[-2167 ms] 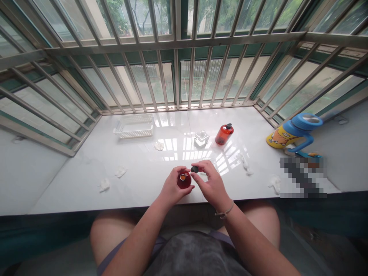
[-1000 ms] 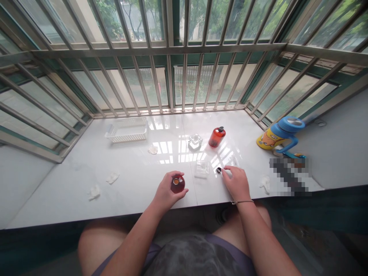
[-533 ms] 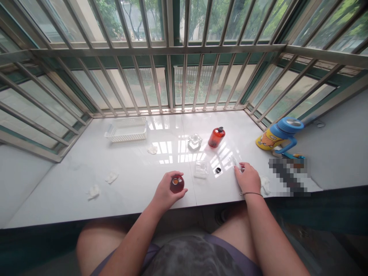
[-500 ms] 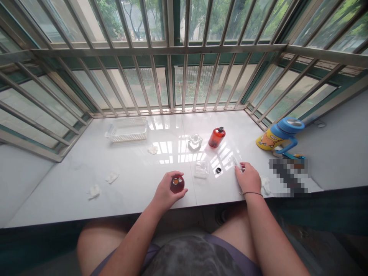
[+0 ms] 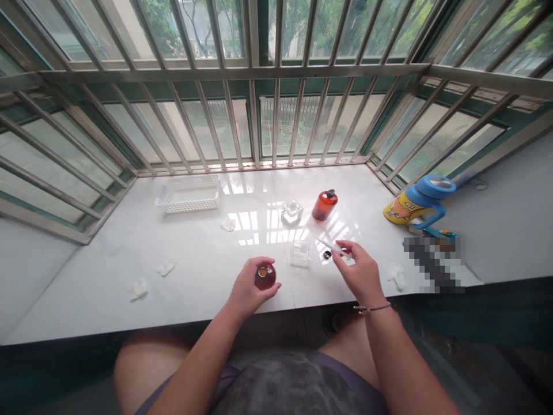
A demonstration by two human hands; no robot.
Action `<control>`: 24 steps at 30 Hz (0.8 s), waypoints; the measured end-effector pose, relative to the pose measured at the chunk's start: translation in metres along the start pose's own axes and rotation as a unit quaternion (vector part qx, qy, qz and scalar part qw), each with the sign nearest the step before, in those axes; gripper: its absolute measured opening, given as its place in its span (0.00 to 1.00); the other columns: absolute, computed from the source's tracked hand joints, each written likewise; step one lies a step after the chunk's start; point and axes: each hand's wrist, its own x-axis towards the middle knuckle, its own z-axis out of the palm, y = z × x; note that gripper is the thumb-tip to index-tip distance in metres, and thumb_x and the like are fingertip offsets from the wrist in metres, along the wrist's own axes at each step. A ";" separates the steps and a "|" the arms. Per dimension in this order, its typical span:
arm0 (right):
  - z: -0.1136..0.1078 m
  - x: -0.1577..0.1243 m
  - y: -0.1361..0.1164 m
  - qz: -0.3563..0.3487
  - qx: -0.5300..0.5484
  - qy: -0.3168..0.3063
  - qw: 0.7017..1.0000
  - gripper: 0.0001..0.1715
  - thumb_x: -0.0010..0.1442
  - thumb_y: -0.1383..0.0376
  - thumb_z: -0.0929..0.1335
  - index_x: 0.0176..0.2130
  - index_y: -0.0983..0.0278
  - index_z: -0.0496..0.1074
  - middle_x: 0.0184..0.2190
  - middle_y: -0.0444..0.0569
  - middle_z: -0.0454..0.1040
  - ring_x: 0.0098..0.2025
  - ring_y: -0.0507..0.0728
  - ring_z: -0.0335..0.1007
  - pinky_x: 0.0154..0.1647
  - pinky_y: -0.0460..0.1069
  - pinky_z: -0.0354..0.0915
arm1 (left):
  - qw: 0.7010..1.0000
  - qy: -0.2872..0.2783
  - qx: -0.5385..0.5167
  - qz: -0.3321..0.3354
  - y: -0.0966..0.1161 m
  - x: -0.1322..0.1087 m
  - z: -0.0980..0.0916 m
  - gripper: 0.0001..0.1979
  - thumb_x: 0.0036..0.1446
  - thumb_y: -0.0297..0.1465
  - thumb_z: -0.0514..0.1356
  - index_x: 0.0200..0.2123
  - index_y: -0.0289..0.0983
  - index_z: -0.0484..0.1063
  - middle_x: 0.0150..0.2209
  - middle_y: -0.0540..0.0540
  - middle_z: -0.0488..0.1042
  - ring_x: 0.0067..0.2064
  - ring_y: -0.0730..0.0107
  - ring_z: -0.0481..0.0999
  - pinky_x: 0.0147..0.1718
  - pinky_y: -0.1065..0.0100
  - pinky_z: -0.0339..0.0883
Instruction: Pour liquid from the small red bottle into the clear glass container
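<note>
Hands (image 5: 248, 288) on open red bottle (image 5: 265, 276) and dropper (image 5: 330, 246).

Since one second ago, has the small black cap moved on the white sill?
No. The black cap lies at the same spot, just right of the clear square dish. Only the right hand left it and now holds a thin dropper.

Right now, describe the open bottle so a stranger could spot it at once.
On the white sill, near its front edge, the left hand grips a small dark-red bottle. Unlike the capped orange bottle farther back, its mouth is uncovered.
</note>
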 end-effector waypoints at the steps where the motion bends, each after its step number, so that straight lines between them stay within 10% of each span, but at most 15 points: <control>1: 0.001 -0.002 -0.006 -0.001 0.004 -0.001 1.000 0.22 0.67 0.48 0.71 0.52 0.59 0.79 0.47 0.51 0.82 0.44 0.62 0.79 0.49 0.55 0.73 | 1.000 -0.002 -0.001 -0.001 0.000 0.000 0.000 0.29 0.55 0.30 0.75 0.58 0.47 0.71 0.58 0.45 0.78 0.59 0.56 0.79 0.60 0.52 0.76; 9: 0.010 -0.007 -0.005 -0.020 -0.008 -0.002 1.000 0.20 0.68 0.49 0.71 0.51 0.58 0.78 0.45 0.50 0.81 0.44 0.61 0.77 0.48 0.54 0.71 | 1.000 -0.008 -0.009 -0.005 0.001 -0.001 -0.001 0.29 0.56 0.30 0.74 0.58 0.48 0.70 0.58 0.45 0.77 0.60 0.56 0.78 0.61 0.51 0.74; 24: -0.002 -0.001 0.113 0.107 -0.147 0.090 0.979 0.27 0.64 0.46 0.67 0.48 0.64 0.78 0.43 0.60 0.80 0.47 0.70 0.69 0.51 0.62 0.66 | 1.000 -0.003 -0.011 -0.004 -0.001 -0.001 0.000 0.29 0.56 0.31 0.74 0.58 0.48 0.71 0.58 0.45 0.77 0.60 0.55 0.79 0.61 0.50 0.75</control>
